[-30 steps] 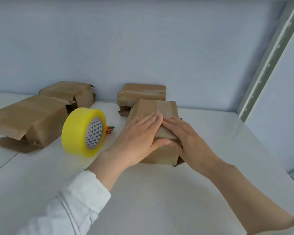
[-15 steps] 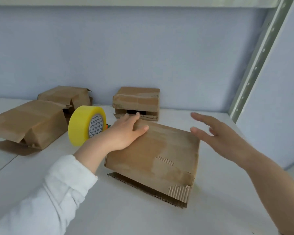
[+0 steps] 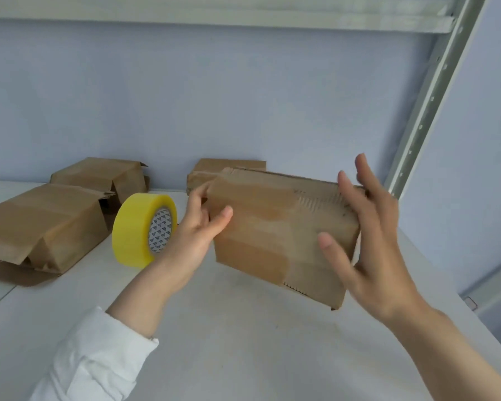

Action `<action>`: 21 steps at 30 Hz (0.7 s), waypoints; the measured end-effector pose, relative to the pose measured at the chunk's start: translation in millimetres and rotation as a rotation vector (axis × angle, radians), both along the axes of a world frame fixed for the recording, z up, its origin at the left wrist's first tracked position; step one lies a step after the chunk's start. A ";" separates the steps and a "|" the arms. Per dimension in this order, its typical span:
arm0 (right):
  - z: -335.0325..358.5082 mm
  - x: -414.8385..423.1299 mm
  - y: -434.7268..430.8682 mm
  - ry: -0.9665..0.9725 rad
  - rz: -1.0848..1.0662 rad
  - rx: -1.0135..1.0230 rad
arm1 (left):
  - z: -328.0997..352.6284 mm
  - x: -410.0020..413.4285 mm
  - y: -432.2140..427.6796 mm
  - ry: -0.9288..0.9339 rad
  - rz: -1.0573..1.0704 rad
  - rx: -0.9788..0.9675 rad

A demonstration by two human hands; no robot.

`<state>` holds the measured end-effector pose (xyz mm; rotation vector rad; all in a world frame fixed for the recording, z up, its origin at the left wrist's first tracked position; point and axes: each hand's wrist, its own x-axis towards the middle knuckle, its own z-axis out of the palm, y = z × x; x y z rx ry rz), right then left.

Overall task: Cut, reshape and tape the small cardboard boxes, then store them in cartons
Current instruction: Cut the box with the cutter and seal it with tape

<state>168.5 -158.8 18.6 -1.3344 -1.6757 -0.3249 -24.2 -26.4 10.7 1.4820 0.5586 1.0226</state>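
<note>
1. Left hand (image 3: pixel 197 238) grasping left end of cardboard box (image 3: pixel 275 227): thumb across the front face, fingers curled round behind the edge.
2. Right hand (image 3: pixel 373 256) released, fingers straight and spread at the box's right end, thumb laid on the front face. Blurred, so firmness of contact impossible to tell.
3. Cardboard box up between both hands, clear of the tabletop (image 3: pixel 243 357), tilted with the lower right corner lowest, broad face toward the camera. Tape strips across that face. Torn patches of bare corrugation near the upper right and along the bottom edge.
4. White sleeve (image 3: pixel 99 357) on the left forearm, right forearm bare.
5. Yellow tape roll (image 3: pixel 133 230) on edge on the tabletop, just left of the left hand, patterned core toward the camera.
6. Large box (image 3: pixel 41 224) lying at far left on the tabletop, loose flaps at its near end.
7. Second box (image 3: pixel 99 175) behind the large one, near the wall (image 3: pixel 214 96), open side facing right.
8. Rear box (image 3: pixel 229 164) against the wall, mostly hidden behind the held cardboard box.
9. Perforated metal upright (image 3: pixel 437 82) at right, shelf board (image 3: pixel 214 13) across the top.
</note>
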 end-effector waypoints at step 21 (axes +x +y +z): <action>-13.3 -52.1 -32.1 0.734 0.194 -0.566 | 17.6 26.5 -9.5 0.287 0.179 -0.060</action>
